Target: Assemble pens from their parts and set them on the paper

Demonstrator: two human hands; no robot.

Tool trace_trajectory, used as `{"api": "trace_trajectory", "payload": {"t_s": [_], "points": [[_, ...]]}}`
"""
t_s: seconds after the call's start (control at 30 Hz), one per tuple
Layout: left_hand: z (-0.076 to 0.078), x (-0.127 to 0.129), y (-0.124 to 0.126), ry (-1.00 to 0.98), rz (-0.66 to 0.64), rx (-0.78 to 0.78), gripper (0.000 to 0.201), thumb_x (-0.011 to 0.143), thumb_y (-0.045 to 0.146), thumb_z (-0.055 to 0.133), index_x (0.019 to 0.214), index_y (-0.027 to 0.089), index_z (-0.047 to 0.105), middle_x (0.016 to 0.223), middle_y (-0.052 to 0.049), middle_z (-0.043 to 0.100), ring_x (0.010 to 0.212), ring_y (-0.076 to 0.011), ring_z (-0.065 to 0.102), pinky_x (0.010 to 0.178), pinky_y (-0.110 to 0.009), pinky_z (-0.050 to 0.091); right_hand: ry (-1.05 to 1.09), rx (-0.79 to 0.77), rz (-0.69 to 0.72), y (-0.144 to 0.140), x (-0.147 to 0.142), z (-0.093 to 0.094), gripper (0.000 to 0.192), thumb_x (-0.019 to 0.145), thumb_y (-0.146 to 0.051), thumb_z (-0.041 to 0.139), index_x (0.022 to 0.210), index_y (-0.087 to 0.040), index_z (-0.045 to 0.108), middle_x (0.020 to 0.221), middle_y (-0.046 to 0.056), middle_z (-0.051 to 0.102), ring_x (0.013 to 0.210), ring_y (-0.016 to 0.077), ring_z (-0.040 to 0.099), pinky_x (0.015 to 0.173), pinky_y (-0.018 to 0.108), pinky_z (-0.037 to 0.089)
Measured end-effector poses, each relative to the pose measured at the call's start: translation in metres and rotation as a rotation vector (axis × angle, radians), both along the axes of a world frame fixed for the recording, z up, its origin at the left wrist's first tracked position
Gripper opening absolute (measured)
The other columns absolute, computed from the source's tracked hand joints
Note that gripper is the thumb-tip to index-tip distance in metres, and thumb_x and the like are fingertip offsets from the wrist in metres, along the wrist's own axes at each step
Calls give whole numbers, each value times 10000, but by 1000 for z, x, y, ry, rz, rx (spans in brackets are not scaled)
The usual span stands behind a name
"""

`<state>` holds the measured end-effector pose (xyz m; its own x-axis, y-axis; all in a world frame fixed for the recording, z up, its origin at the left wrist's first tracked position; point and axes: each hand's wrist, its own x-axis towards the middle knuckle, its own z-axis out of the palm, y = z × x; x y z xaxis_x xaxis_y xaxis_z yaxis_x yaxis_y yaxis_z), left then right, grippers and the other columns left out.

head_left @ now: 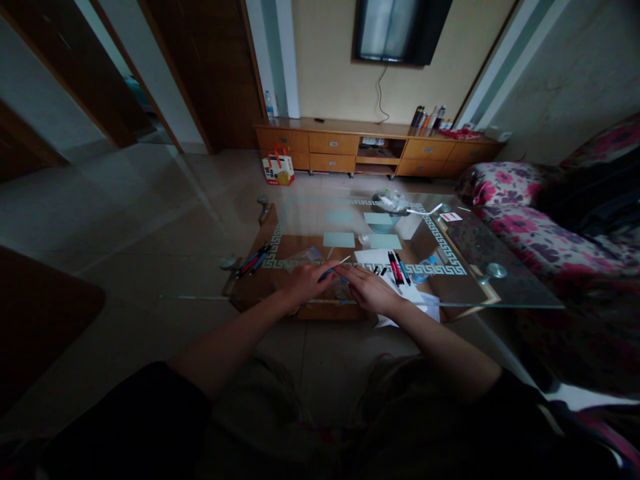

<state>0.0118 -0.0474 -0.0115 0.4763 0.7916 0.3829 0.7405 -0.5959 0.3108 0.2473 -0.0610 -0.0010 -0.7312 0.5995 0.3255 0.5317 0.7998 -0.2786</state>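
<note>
Above the near edge of the glass table (310,200), my left hand (306,283) is closed around a blue pen (327,274). A thin whitish stick (345,260) points up and right from between my hands; whether it belongs to the pen I cannot tell. My right hand (369,289) meets the left at the fingertips, its fingers pressed together, and what they pinch is hidden. Right of it, red and blue pens (399,268) lie on white paper (413,293), with small black pieces (380,271) close by. More pens (254,260) are grouped at the table's left.
A plastic bag (393,200) in a dark bowl and a white-and-red card (451,217) occupy the table's far right. Beyond stand a wooden TV cabinet (334,143) and a shopping bag (278,168). A flowered sofa (520,220) is to the right.
</note>
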Motion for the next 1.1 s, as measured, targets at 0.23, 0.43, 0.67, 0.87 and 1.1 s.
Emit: {"api": "trace_trajectory", "payload": {"t_s": [0.23,0.43,0.67,0.87,1.1], "points": [[0,2,-2,24,32,-25,440,948,348,536,1384,287,551,948,-35,756,735,-160,679,701,-248,489,-10,4,-12,1,1,-1,705,866,-59,457,1542,-177,292,1482,137,477,1310,254,494,1124,489,396],[-1,0,-1,4,17,-47,468,944,356,540,1406,289,522,931,-27,747,752,-150,675,722,-240,487,-19,5,-19,1,2,-2,689,878,-71,452,1538,-182,288,1485,129,475,1314,250,487,1127,483,390],[0,0,-1,19,6,-14,524,945,353,532,1460,287,456,955,-29,748,714,-142,664,682,-229,471,7,32,-110,0,0,3,693,901,-119,478,1551,-218,257,1450,119,511,1224,272,540,1055,492,449],[4,0,-3,48,37,-23,527,938,350,531,1457,290,461,856,-12,731,655,-137,647,642,-220,456,115,38,-207,0,3,8,717,900,-117,485,1562,-231,234,1436,109,517,1209,281,533,1035,470,462],[3,1,-3,34,35,-33,493,938,363,537,1421,266,515,849,-32,731,659,-140,645,656,-225,459,157,59,-325,2,7,2,647,913,-178,518,1525,-251,322,1369,113,562,1185,306,551,1007,482,465]]}}
